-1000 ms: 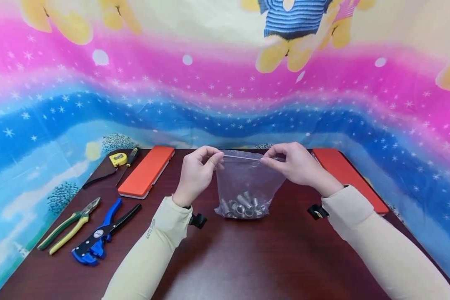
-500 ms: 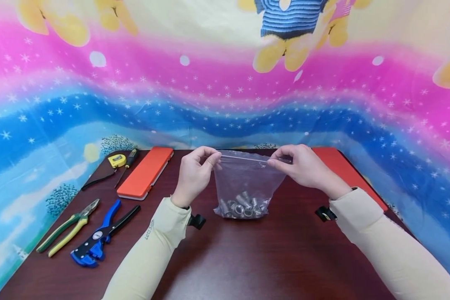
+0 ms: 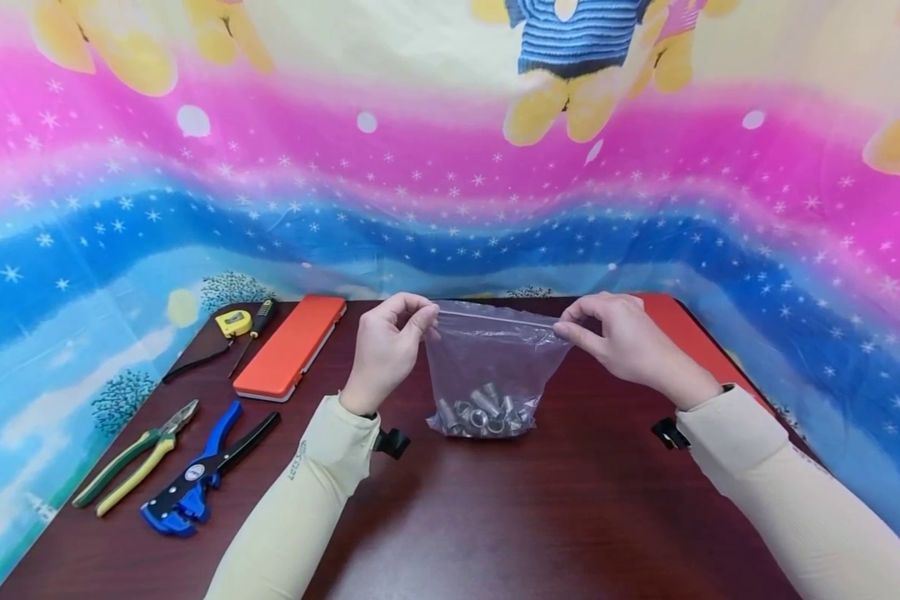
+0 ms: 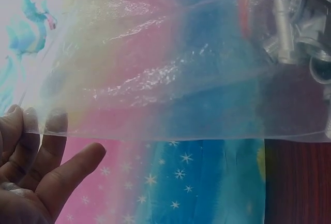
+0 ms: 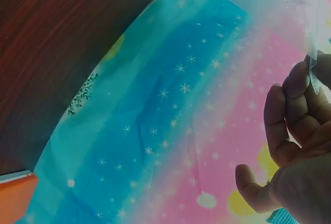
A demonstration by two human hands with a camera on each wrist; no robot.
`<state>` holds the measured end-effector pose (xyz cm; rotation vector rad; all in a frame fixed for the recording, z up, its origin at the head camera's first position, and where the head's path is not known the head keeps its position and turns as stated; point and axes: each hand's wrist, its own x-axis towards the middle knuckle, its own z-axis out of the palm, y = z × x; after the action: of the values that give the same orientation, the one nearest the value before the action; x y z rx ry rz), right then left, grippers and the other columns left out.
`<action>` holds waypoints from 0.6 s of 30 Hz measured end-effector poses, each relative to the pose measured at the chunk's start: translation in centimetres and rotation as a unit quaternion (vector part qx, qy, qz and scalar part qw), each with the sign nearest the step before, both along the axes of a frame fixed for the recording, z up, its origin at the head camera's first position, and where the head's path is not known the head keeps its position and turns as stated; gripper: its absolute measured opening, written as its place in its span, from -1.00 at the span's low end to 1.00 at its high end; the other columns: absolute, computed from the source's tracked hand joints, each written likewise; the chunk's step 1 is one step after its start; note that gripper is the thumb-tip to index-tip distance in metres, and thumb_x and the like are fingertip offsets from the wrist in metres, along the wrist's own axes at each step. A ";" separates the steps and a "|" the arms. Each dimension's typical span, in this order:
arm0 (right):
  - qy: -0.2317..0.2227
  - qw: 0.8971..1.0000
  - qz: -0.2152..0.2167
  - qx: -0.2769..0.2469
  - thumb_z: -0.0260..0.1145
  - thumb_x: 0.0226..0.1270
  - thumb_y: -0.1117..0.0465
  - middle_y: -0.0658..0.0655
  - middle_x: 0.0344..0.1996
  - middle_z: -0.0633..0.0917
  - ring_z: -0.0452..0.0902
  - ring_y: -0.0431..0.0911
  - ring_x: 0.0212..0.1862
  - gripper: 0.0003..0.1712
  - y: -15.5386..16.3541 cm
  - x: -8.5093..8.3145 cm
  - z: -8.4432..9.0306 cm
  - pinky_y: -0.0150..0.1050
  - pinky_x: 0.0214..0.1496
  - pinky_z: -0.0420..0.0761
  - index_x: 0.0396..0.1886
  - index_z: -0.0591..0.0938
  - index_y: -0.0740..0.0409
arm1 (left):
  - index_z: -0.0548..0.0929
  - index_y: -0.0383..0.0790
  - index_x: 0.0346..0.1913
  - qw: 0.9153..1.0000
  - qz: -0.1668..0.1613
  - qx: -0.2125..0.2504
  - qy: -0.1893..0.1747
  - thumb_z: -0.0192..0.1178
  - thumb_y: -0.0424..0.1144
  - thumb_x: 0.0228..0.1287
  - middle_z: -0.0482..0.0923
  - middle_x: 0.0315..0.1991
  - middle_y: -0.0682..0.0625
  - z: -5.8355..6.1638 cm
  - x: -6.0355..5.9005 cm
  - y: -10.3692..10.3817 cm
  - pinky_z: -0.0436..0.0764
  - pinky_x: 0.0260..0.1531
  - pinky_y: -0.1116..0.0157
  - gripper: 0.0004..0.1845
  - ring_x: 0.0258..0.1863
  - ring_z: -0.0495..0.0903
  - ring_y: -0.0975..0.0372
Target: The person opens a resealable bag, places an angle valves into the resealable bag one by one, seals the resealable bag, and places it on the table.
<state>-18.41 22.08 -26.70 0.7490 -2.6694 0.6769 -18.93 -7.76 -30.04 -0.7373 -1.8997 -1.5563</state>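
Note:
A clear zip-lock bag (image 3: pixel 487 358) stands upright at the middle of the table, its zip strip stretched between both hands. Several silvery metal cylinders, some hollow like sleeves (image 3: pixel 487 412), lie heaped in its bottom. My left hand (image 3: pixel 392 342) pinches the top left corner between thumb and forefinger. At the opposite top corner, my right hand (image 3: pixel 618 337) pinches the zip end the same way. Close up in the left wrist view, the bag's film (image 4: pixel 155 79) spreads taut from the fingers. The right wrist view shows a bag corner (image 5: pixel 313 71) caught between thumb and finger.
Green-and-yellow pliers (image 3: pixel 138 458) and a blue-and-black wire stripper (image 3: pixel 202 475) lie at the left. Behind them are an orange case (image 3: pixel 292 346), a yellow tape measure (image 3: pixel 234 322) and a screwdriver (image 3: pixel 258 325). A red case (image 3: pixel 693 346) lies beyond the right hand. A printed cloth (image 3: pixel 450 167) hangs behind the table.
My right hand has slid rightward along the zip strip to the bag's right corner. My left hand keeps its pinch, nearly still.

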 end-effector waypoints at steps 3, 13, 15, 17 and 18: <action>0.046 0.999 0.008 -0.002 0.37 0.36 0.15 -0.04 -0.42 0.69 0.56 -0.11 -0.30 -0.91 0.2 0.0 0.0 0.18 0.20 0.23 -0.30 0.72 0.05 | 0.65 -0.42 -0.31 1.000 -0.012 0.011 -0.001 0.25 -0.40 0.34 0.64 -0.50 -0.20 -1.0 -1.0 -0.1 0.65 -0.41 0.29 -0.89 -0.52 0.67 0.02; 0.093 0.995 -0.023 -0.038 0.41 0.30 0.21 -0.08 -0.54 0.59 0.22 -0.16 -0.64 -0.96 0.4 2.9 1.4 -0.23 -0.47 0.32 -0.31 0.68 0.02 | 0.65 -0.35 -0.25 0.996 -0.071 0.038 -0.029 0.28 -0.35 0.34 0.64 -0.47 -0.15 0.0 0.5 -0.8 0.70 -0.45 0.17 -0.90 -0.52 0.67 0.08; 0.084 0.995 -0.019 -0.057 0.39 0.32 0.21 -0.13 -0.55 0.61 0.25 -0.19 -0.66 -0.96 0.4 4.0 1.8 -0.28 -0.51 0.30 -0.31 0.66 0.00 | 0.65 -0.35 -0.24 0.995 -0.084 0.034 -0.036 0.28 -0.37 0.33 0.65 -0.46 -0.15 0.7 1.7 -1.1 0.70 -0.45 0.15 -0.92 -0.52 0.67 0.07; 0.061 0.995 -0.015 -0.078 0.36 0.34 0.20 -0.17 -0.54 0.64 0.39 -0.24 -0.62 -0.96 0.3 5.1 2.4 -0.31 -0.47 0.34 -0.32 0.65 -0.02 | 0.65 -0.35 -0.23 0.993 -0.100 0.032 -0.046 0.28 -0.38 0.33 0.65 -0.47 -0.14 1.4 3.1 -1.5 0.70 -0.45 0.13 -0.93 -0.53 0.68 0.07; 0.050 0.995 -0.013 -0.087 0.35 0.36 0.19 -0.19 -0.54 0.66 0.47 -0.26 -0.58 -0.96 0.3 5.6 2.7 -0.33 -0.44 0.37 -0.32 0.65 -0.03 | 0.65 -0.34 -0.23 0.992 -0.109 0.032 -0.053 0.28 -0.39 0.32 0.65 -0.46 -0.14 1.7 3.7 -1.7 0.70 -0.46 0.12 -0.94 -0.54 0.68 0.06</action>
<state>-12.78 22.40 -24.03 0.6806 -2.4870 0.8294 -15.23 -9.46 -28.37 -0.8746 -1.8851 -1.8139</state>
